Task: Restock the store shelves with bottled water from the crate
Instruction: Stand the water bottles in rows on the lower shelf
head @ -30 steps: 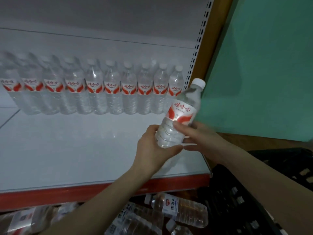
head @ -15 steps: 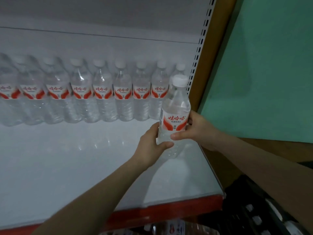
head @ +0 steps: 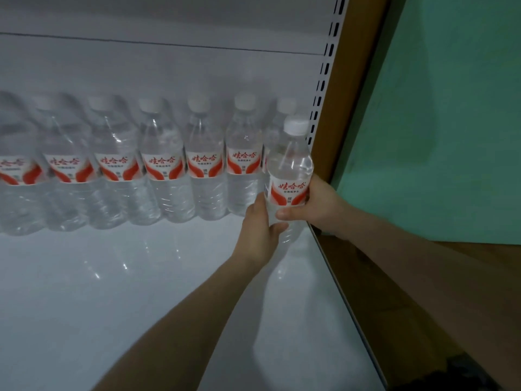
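A white metal shelf (head: pixel 112 292) with a glossy deck and a white back panel fills most of the view. A white slotted upright (head: pixel 324 71) and a brown wooden post (head: pixel 358 80) close off its right end, and a green wall (head: pixel 451 122) lies beyond them.

Along the back edge of the shelf stands a row of clear plastic water bottles (head: pixel 160 170) with white caps and red-and-white labels. They are upright, packed side by side, with their labels facing forward, and the leftmost ones are blurred.

One more clear plastic water bottle with a white cap and the same red-and-white label (head: pixel 290 176) stands upright at the back right corner of the shelf. It is just in front of the last bottle in the row and close to the slotted upright. Whether its base touches the deck cannot be told.

The left hand (head: pixel 259 224) wraps around this bottle's lower body from the left, thumb across the front below the label. The right hand (head: pixel 318 204) grips it from the right, thumb lying along the label's bottom edge and fingers hidden behind.
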The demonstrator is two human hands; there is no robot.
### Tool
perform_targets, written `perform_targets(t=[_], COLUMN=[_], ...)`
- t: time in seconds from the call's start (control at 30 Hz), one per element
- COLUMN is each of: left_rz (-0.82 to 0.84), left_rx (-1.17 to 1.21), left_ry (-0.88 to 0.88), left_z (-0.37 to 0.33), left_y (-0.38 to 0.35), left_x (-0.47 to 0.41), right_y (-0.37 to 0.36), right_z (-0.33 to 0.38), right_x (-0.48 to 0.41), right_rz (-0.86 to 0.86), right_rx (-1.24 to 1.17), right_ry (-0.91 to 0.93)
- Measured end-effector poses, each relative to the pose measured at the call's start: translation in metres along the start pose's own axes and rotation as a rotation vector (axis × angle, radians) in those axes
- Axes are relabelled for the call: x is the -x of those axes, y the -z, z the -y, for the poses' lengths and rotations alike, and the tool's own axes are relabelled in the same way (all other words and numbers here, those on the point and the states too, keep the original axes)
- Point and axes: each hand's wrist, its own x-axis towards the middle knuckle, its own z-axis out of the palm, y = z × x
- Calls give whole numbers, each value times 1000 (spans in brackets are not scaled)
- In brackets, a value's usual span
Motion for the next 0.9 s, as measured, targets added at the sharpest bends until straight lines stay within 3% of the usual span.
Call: perform_targets(t=[0.4,0.6,0.73,0.9], left_rz=[-58,-59,-90,-103], left_rx=[-62,-28,-66,-158], left_ry=[52,172,346,272], left_z=[17,2,-17,-46], left_y=[-18,-17,-23,-37], left_x=[-26,-21,5,50], right_y=[6,0,-1,16], right_z=[-24,-15,0,8], right_x=[-24,-21,2,63], right_rz=[-1,2,-116,-293], right_rx=[26,14,-8,-1], right_ry=[-45,-154,-205,-136])
